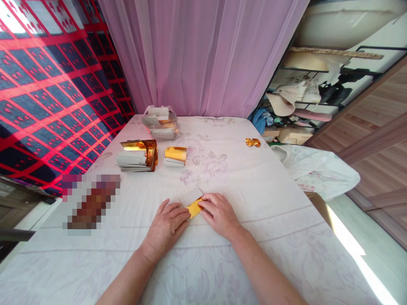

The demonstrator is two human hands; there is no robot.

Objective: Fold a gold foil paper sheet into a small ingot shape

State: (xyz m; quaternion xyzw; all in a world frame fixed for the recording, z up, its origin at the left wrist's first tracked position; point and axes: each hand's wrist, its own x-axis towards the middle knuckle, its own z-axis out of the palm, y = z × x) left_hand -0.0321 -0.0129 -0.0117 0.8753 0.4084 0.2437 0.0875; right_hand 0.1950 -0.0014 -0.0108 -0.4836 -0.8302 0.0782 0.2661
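Observation:
A sheet of gold foil paper [195,207] lies low over the tablecloth with its gold part folded into a narrow strip. Its pale side [191,197] shows just behind the strip. At the strip's left end my left hand [170,223] is closed on it, the outer fingers spread away to the left. My right hand [220,214] pinches the right end between thumb and fingers. Both thumb tips are partly hidden. Beyond my hands sit a small stack of gold foil paper [175,156] and a larger, curled stack [136,156].
Two folded gold pieces [252,142] rest near the table's right edge. A clear plastic bag [161,123] of paper stands at the back left. A blurred-out patch [93,203] covers something at left. Right of the table are a white bag [321,169] and a loaded shelf [305,101].

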